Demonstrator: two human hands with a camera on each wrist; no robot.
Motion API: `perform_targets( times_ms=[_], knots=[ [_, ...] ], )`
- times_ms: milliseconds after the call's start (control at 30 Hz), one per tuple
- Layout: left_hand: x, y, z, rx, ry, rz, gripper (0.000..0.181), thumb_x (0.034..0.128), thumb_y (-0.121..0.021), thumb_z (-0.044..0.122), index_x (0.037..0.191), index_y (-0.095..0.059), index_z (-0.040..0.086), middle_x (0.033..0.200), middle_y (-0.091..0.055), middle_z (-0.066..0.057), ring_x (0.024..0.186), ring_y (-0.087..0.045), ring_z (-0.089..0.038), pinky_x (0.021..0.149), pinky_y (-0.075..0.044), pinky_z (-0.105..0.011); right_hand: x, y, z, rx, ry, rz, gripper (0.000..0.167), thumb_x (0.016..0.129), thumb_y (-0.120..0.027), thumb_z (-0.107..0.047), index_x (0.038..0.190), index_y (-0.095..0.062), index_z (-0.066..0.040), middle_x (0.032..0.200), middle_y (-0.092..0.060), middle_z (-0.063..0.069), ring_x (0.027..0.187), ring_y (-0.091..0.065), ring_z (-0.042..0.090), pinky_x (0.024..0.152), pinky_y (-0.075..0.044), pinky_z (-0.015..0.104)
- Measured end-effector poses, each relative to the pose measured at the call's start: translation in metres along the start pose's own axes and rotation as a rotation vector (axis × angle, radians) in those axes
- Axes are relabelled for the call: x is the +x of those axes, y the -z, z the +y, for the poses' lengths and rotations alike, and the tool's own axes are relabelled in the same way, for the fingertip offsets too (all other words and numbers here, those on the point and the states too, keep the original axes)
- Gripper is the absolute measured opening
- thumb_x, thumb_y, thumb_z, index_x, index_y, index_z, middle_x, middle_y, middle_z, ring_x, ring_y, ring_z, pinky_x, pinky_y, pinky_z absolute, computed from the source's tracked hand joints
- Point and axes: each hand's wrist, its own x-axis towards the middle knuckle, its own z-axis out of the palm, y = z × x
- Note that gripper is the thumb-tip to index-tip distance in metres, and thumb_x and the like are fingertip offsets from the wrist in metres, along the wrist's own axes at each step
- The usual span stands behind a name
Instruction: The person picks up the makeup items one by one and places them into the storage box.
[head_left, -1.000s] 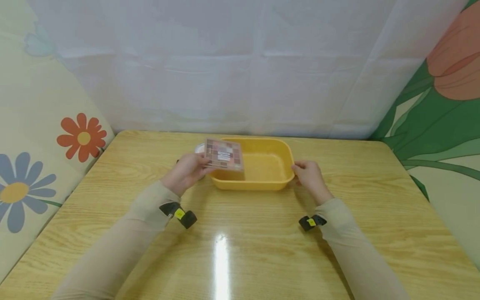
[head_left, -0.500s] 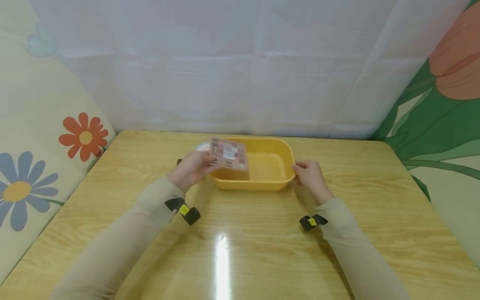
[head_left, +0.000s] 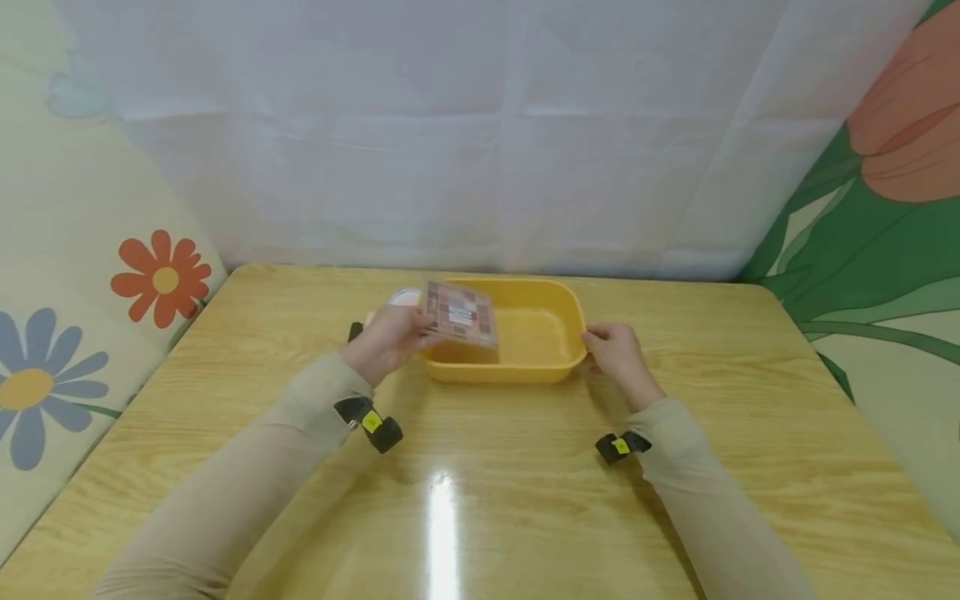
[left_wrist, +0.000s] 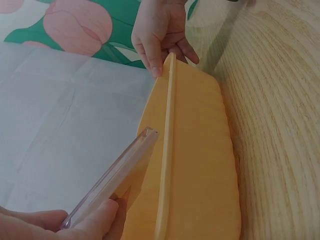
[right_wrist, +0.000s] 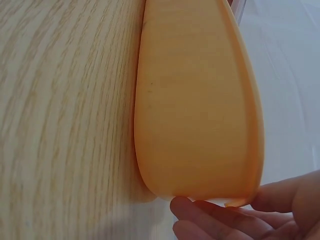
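Note:
My left hand (head_left: 388, 340) grips a flat square eyeshadow palette (head_left: 461, 313) by its left edge, with a checkered pink and brown top. Tilted, the palette hangs over the left part of a yellow plastic basin (head_left: 536, 373). In the left wrist view, the thumb and fingers pinch the clear edge of the palette (left_wrist: 112, 175) above the basin's rim (left_wrist: 167, 145). At the basin's right end, my right hand (head_left: 618, 354) pinches the rim. The right wrist view has the thumb at the rim and the curled fingers (right_wrist: 215, 222) under the basin's end wall (right_wrist: 200, 115).
Behind my left hand is a round white-topped thing (head_left: 405, 297), partly hidden. A small dark object (head_left: 356, 331) shows beside that hand. The wooden table (head_left: 510, 492) ends at a white cloth backdrop (head_left: 480, 167). Flower-painted panels (head_left: 165, 279) stand at both sides.
My left hand has moved a little to the right with the palette, further over the basin. The right hand keeps its hold on the rim.

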Motion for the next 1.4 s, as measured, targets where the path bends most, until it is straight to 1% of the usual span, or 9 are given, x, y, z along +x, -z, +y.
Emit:
perform_targets(
  times_ms=[133,267,467,700,833,1000,1133,1233,1400],
  knots=[
    [0.001,-0.003,-0.001,-0.013,0.009,0.001,0.054,0.0971,-0.031,-0.012,0.149,-0.02,-0.007,0.15,-0.029,-0.027,0.138,-0.032,-0.037,0.11,-0.036,-0.038,-0.001,-0.001,-0.001,0.003,-0.01,-0.003,0.038,0.101,-0.046,-0.009,0.129,-0.051,0.016,0.122,-0.057,0.033,0.085,-0.063,0.025,0.067,-0.058,0.034],
    [0.002,-0.009,0.0,-0.056,0.041,0.013,0.053,0.0973,-0.034,-0.011,0.149,-0.022,-0.006,0.149,-0.031,-0.026,0.137,-0.034,-0.036,0.109,-0.037,-0.037,-0.001,-0.002,0.0,0.005,-0.016,0.0,0.038,0.101,-0.045,-0.009,0.13,-0.051,0.015,0.122,-0.057,0.033,0.087,-0.063,0.028,0.066,-0.058,0.032],
    [0.004,-0.015,0.003,-0.154,0.078,0.024,0.057,0.0964,-0.032,-0.013,0.151,-0.02,-0.003,0.15,-0.03,-0.025,0.138,-0.033,-0.036,0.108,-0.038,-0.036,-0.001,-0.002,0.0,0.003,-0.012,-0.003,0.038,0.101,-0.045,-0.007,0.13,-0.05,0.017,0.121,-0.057,0.034,0.083,-0.063,0.024,0.066,-0.059,0.032],
    [0.003,-0.016,0.005,-0.133,0.095,0.05,0.059,0.0952,-0.036,-0.013,0.151,-0.021,-0.002,0.15,-0.029,-0.025,0.138,-0.033,-0.036,0.107,-0.038,-0.037,-0.002,-0.003,-0.001,0.013,-0.009,-0.008,0.038,0.101,-0.045,-0.007,0.131,-0.049,0.017,0.124,-0.056,0.034,0.086,-0.064,0.024,0.068,-0.059,0.033],
    [0.004,-0.019,0.005,-0.155,0.107,0.06,0.06,0.094,-0.038,-0.014,0.151,-0.021,-0.003,0.15,-0.029,-0.025,0.138,-0.032,-0.037,0.107,-0.038,-0.038,-0.002,-0.003,-0.002,0.007,-0.008,-0.012,0.038,0.102,-0.044,-0.008,0.131,-0.049,0.017,0.123,-0.056,0.034,0.09,-0.063,0.028,0.07,-0.059,0.035],
    [0.006,-0.023,0.004,-0.198,0.121,0.056,0.058,0.0942,-0.038,-0.014,0.149,-0.022,-0.006,0.152,-0.028,-0.025,0.139,-0.03,-0.036,0.111,-0.033,-0.04,-0.003,-0.002,-0.002,0.007,0.0,-0.008,0.038,0.102,-0.045,-0.008,0.13,-0.05,0.017,0.121,-0.057,0.034,0.087,-0.063,0.026,0.068,-0.059,0.035],
    [0.009,-0.025,0.003,-0.184,0.108,0.027,0.058,0.0939,-0.035,-0.015,0.15,-0.022,-0.005,0.15,-0.029,-0.026,0.139,-0.031,-0.038,0.111,-0.033,-0.04,-0.003,-0.002,-0.002,0.007,0.009,-0.002,0.037,0.101,-0.045,-0.007,0.129,-0.05,0.018,0.119,-0.058,0.035,0.081,-0.063,0.021,0.066,-0.059,0.034],
    [0.012,-0.028,0.001,-0.103,0.085,0.01,0.057,0.0943,-0.033,-0.015,0.15,-0.022,-0.005,0.148,-0.032,-0.026,0.137,-0.034,-0.038,0.109,-0.037,-0.038,-0.002,-0.002,-0.001,0.011,0.007,0.0,0.037,0.101,-0.045,-0.006,0.128,-0.05,0.018,0.119,-0.058,0.035,0.076,-0.062,0.017,0.065,-0.059,0.033],
    [0.017,-0.034,0.001,-0.045,0.079,0.026,0.053,0.095,-0.034,-0.014,0.147,-0.027,-0.007,0.146,-0.036,-0.027,0.135,-0.038,-0.037,0.107,-0.04,-0.037,-0.001,-0.002,0.001,0.016,0.003,-0.001,0.037,0.101,-0.045,-0.006,0.129,-0.05,0.018,0.119,-0.058,0.035,0.074,-0.061,0.014,0.065,-0.059,0.032]
  ],
)
